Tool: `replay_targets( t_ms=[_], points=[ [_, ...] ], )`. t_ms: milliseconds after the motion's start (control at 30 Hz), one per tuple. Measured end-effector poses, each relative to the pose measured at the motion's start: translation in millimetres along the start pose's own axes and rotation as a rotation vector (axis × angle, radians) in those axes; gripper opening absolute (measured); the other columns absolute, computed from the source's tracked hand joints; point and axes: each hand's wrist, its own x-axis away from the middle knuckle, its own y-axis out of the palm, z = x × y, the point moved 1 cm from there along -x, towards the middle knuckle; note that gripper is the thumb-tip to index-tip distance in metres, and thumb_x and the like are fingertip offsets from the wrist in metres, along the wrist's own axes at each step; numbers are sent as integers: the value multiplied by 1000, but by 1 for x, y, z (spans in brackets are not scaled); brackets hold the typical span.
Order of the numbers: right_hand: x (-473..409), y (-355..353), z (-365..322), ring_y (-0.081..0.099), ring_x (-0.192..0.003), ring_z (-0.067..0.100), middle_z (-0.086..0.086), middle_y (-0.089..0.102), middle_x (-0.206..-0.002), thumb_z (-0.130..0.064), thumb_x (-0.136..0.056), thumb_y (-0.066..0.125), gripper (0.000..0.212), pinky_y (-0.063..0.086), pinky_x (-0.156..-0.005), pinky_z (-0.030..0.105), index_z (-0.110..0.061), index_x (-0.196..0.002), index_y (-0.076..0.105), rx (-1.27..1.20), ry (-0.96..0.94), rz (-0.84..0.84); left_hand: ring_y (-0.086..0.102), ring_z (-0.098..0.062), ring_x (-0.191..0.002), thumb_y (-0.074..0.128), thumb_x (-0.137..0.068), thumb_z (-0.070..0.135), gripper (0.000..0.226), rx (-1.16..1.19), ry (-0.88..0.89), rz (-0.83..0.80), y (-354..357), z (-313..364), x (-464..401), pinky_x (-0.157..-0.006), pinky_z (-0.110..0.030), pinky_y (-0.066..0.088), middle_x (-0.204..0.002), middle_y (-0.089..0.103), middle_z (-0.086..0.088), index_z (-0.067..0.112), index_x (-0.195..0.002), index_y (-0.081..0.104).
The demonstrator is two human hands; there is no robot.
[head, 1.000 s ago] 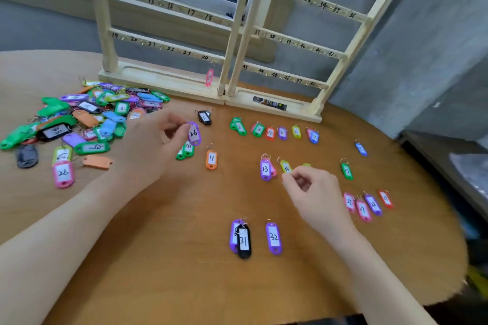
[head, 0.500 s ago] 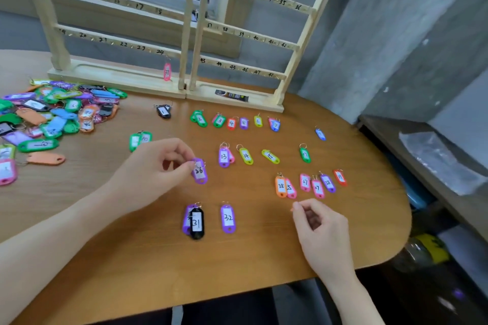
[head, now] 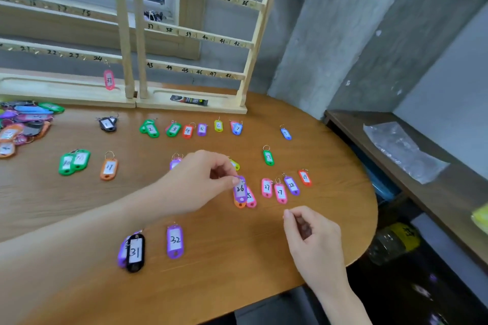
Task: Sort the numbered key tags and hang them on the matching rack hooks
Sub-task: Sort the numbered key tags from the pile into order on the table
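The left hand [head: 203,179] pinches the top of a purple tag marked 26 [head: 240,190] between thumb and fingertip, holding it over an orange tag [head: 239,204] and against a pink tag [head: 250,199] whose number is partly covered. The right hand [head: 311,235] hovers just nearer the table edge than tag 26, fingers curled with thumb and forefinger tips together, holding nothing.

Just right of tag 26 lie four more tags in a row: two pink ones marked 27 [head: 267,187] and 27 [head: 280,192], a purple 28 [head: 291,185] and a red 29 [head: 305,177]. Beyond tag 26, a green 17 [head: 268,158] lies alone. Farther still, a row reads 2 [head: 151,129], 3 [head: 173,129], 4 [head: 188,130], 5 [head: 202,129], 6 [head: 218,126], 7 [head: 237,128]. Nearer than tag 26, to its left, sit a black 31 [head: 135,252] on a purple tag and a purple 32 [head: 175,241]. Well left of tag 26 lies an orange 11 [head: 109,168] beside two green tags.

Behind everything, the wooden rack [head: 195,34] carries handwritten numbers 31–36, 37–42 and 43 onward; one pink tag [head: 109,79] hangs under hook 24. An unsorted heap of tags [head: 23,124] lies far left on the wooden table [head: 211,272].
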Motion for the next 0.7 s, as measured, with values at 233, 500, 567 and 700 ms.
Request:
replay_targets(
  t_ms=[233,500,567,700],
  points=[
    [-12,-9,30,55,-59,16,-7,54,-59,-17,-97,65,26,42,-50,25,-24,-72,61,33,39,10,57,1,-65,70,-93,30,14,-139,-20,-57,35,15,-51,-56,-12,44,-77,68,6,22,-82,74],
    [-14,-8,35,56,-61,14,-8,56,-65,-22,-97,62,24,38,-52,15,-26,-74,62,-9,49,-44,50,-14,-94,61,-94,29,16,-545,112,-40,53,6,-69,-86,-30,39,-98,60,6,23,-84,72],
    [-14,-7,36,55,-61,15,-8,55,-63,-23,-98,63,24,39,-52,18,-27,-73,61,-5,53,-56,49,-13,-92,60,-94,30,15,-581,137,-41,54,4,-71,-89,-32,39,-96,59,8,25,-84,70],
    [-14,-7,33,55,-62,17,-10,54,-62,-25,-97,62,24,41,-51,22,-29,-73,60,37,20,-74,49,-12,-92,61,-92,30,10,-564,165,-24,52,-1,-70,-88,-29,36,-94,59,10,28,-85,67]
  ],
)
